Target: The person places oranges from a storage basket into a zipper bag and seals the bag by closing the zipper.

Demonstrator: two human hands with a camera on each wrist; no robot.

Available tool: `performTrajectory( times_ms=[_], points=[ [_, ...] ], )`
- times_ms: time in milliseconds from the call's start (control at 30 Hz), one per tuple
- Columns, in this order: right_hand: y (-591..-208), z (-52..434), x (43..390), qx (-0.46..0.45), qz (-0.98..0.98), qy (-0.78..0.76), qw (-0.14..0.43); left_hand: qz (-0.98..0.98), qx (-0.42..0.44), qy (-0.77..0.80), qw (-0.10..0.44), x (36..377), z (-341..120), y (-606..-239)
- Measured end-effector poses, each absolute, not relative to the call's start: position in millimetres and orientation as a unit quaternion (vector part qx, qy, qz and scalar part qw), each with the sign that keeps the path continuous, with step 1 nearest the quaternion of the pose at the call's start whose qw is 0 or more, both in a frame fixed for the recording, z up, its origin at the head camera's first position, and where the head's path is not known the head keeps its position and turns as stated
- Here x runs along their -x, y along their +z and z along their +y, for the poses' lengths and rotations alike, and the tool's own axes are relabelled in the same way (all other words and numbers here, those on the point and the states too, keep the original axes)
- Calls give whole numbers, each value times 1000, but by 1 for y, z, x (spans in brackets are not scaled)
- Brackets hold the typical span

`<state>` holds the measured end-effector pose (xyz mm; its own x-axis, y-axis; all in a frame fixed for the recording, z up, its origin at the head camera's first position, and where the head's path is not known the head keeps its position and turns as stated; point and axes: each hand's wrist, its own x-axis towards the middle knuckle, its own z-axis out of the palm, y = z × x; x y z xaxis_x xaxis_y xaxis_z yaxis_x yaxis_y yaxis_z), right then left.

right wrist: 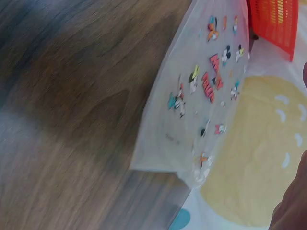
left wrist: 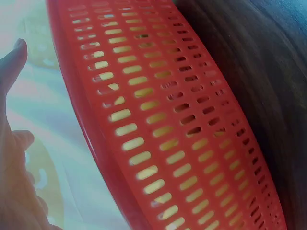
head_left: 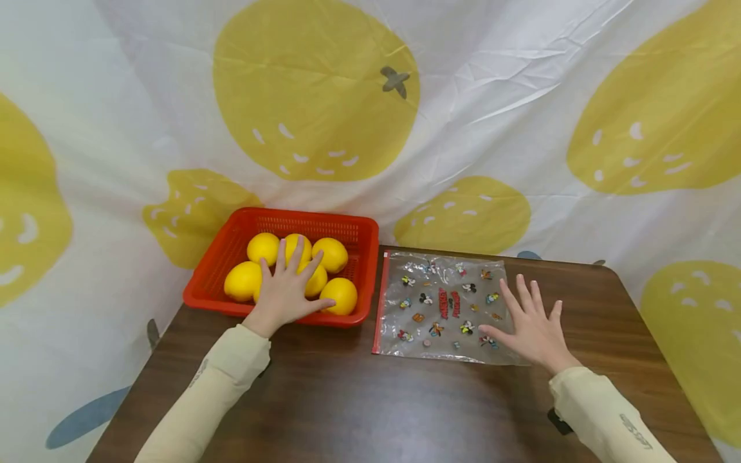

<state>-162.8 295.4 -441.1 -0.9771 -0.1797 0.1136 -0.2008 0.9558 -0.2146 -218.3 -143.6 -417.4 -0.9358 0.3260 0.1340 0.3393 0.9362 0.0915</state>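
Lemons [head_left: 338,294] piled in red basket [head_left: 370,226] at table's [head_left: 370,399] back left, left hand [head_left: 287,289] spread flat over them. Right hand [head_left: 535,325] splayed, fingers apart, on printed zip bag [head_left: 440,302] just beside basket. Fruit-print cloth [head_left: 521,96] behind.

1. You are looking at a bright red slotted basket [head_left: 370,257] holding plain yellow lemons [head_left: 341,293]
2. You are seeing a clear bag [head_left: 446,283] showing a red edge strip, small multicoloured cartoon figures and red lettering
3. You are working on a dark brown wood-grain table [head_left: 370,399]
4. You are wearing pale cream sleeves [head_left: 231,366]
5. You are facing a white cloth [head_left: 509,83] printed with big yellow fruit shapes bearing white flecks, plus grey-blue leaf marks
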Motion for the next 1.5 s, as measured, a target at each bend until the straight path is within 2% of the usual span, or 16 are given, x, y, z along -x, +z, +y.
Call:
performTrajectory(
  times_ms=[267, 567, 1067, 1500],
  points=[
    [-438, 271, 182, -110, -984, 139, 29, -973, 196, -103, 61, 215, -130, -414],
    [-434, 239, 204, -121, -979, 164, 6, -964, 226, -102, 100, 213, -116, -420],
    [-442, 190, 234, -146, -970, 195, 22, -942, 287, -162, 58, 204, -98, -420],
    [-456, 161, 247, -141, -973, 184, -11, -936, 307, -167, 30, 203, -89, -428]
  ],
)
